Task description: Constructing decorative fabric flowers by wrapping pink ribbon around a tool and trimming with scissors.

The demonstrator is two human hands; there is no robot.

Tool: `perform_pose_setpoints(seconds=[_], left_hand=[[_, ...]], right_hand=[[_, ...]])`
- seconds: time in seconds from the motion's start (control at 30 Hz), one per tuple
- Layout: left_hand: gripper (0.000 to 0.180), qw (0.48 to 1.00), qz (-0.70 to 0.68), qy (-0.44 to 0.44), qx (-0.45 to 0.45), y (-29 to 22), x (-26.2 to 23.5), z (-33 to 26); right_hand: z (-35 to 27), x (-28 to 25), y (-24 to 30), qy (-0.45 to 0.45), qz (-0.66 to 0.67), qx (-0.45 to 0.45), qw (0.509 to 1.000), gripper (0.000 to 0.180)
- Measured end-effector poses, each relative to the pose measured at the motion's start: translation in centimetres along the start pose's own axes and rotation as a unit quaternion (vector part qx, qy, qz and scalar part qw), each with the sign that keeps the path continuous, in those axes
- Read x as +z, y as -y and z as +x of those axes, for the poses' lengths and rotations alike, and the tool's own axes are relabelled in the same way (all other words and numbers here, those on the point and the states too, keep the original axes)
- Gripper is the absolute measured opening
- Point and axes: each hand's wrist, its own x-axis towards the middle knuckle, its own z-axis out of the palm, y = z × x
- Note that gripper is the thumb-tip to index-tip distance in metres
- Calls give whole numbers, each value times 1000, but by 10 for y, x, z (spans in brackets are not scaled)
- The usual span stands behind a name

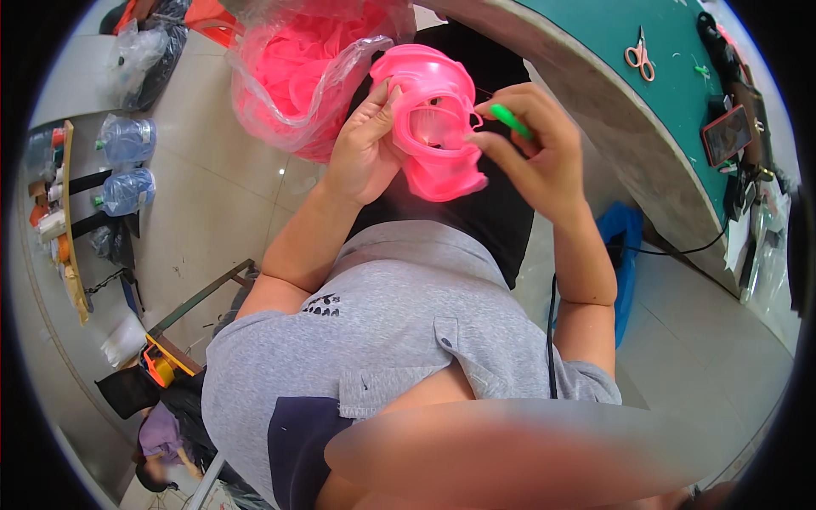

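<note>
Left hand (pixel 364 153) grips the pink piece (pixel 438 159), right hand (pixel 544 153) clasping a green tool (pixel 510 121); a bulging bag (pixel 289 106) crowds leftward, scissors (pixel 641 59) rightward.

At 12 o'clock the wavy piece (pixel 438 81) is bright pink. The see-through bag (pixel 255 127) at 11 shows more of that pink. The little tool (pixel 510 121) at 1 is bright green. The desk (pixel 671 93) at 2 is blue-green, with peachy-handled scissors (pixel 641 54). The shirt (pixel 399 314), at 6, is speckled grey with a black print.
</note>
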Motion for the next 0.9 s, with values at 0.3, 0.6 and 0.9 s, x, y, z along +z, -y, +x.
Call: perform_pose_setpoints(seconds=[0.3,0.6,0.9], left_hand=[[27,992,108,-20,59,2,4,-1],[25,995,77,-27,58,-1,4,1],[26,990,133,1,45,8,8,-4]], right_hand=[[8,1,-9,2,79,-48,996,15],[-8,-47,-9,-142,214,19,966,9],[12,18,-4,-38,-119,-76,989,23]])
